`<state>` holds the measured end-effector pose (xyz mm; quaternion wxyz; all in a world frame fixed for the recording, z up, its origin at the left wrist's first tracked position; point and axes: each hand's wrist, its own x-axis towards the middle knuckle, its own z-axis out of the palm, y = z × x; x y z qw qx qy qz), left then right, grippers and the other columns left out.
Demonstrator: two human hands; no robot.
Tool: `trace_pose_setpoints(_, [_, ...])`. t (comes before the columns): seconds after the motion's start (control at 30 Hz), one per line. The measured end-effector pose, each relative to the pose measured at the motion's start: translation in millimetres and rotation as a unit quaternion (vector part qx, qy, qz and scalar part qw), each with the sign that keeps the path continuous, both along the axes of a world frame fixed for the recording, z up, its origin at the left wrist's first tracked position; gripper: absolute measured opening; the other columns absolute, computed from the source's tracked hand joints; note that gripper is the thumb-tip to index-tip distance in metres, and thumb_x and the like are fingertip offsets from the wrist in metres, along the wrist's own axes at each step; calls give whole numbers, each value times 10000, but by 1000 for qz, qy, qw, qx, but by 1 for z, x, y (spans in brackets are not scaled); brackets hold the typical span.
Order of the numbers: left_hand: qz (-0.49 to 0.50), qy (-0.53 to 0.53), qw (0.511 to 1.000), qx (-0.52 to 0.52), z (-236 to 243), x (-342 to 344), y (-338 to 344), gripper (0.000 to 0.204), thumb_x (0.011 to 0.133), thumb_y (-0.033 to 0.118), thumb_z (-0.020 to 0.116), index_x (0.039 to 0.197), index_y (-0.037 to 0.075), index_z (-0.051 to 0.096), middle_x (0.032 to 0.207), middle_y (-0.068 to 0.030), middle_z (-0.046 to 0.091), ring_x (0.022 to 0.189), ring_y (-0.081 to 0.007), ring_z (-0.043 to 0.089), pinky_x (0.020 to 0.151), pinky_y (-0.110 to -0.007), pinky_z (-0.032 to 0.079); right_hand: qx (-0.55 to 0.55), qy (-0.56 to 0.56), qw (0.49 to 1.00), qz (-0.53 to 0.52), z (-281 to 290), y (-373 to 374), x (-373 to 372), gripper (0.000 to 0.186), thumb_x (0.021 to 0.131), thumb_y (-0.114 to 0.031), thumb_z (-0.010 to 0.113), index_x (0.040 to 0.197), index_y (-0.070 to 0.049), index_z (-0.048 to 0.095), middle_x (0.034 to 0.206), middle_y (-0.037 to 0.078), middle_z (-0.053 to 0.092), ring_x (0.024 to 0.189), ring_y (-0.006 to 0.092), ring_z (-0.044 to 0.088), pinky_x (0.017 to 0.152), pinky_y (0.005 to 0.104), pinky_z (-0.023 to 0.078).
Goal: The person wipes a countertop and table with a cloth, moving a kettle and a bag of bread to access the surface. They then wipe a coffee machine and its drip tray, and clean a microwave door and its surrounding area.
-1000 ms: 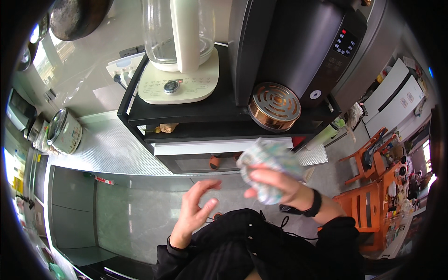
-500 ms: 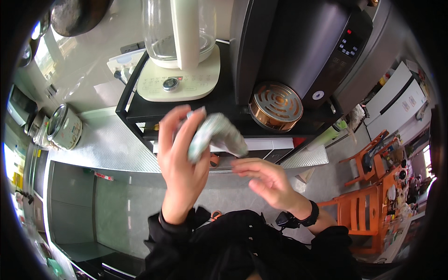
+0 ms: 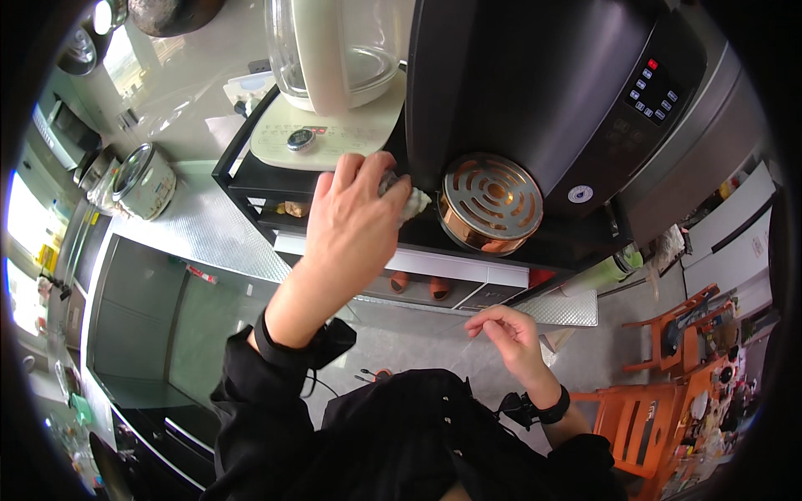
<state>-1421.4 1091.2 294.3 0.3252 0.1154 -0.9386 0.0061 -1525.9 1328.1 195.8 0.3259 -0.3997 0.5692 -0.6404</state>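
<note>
My left hand (image 3: 355, 221) is closed on a crumpled whitish cloth (image 3: 413, 203), most of which is hidden under the fingers. It presses the cloth on the front part of a black shelf (image 3: 330, 185), between the cream kettle base (image 3: 322, 142) and a round copper-coloured drip tray (image 3: 493, 199) with a slotted grey top. My right hand (image 3: 511, 341) hovers lower right, in front of the shelf, touching nothing. Its fingers are loosely bent, with the thumb a little apart and nothing held.
A glass kettle (image 3: 368, 58) with a cream handle stands on its base. Beside it rises a tall black drinks dispenser (image 3: 535, 92). A white appliance (image 3: 451, 269) sits under the shelf. To the left is a floral rice cooker (image 3: 146, 185); orange chairs (image 3: 631, 426) stand at right.
My left hand has brought the cloth from the air down onto the shelf, turning palm down. My right hand has drawn back lower and slightly right.
</note>
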Motion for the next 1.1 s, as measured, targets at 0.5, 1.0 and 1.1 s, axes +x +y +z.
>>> trace_pose_setpoints(0.5, [67, 3, 997, -36, 7, -23, -2, 242, 608, -15, 610, 836, 31, 676, 1061, -68, 535, 991, -279, 464, 850, -397, 400, 10, -16, 999, 29, -14, 31, -46, 149, 905, -32, 495, 930, 28, 629, 882, 67, 647, 802, 118, 602, 739, 244, 480])
trace_pose_setpoints(1.0, [128, 300, 941, 88, -36, -39, 50, 309, 568, -24, 637, 865, 57, 672, 933, -62, 558, 878, -263, 512, 794, -354, 419, 5, -8, 999, 51, -22, 47, -75, 148, 910, -68, 512, 917, 23, 628, 869, 57, 646, 786, 116, 593, 738, 247, 478])
trace_pose_setpoints(1.1, [166, 250, 949, 100, -41, -42, 51, 287, 598, -13, 622, 870, 62, 673, 944, -56, 558, 889, -260, 492, 803, -350, 408, 11, -17, 999, 49, -22, 49, -77, 148, 909, -72, 519, 915, 25, 631, 861, 55, 646, 783, 117, 598, 737, 249, 480])
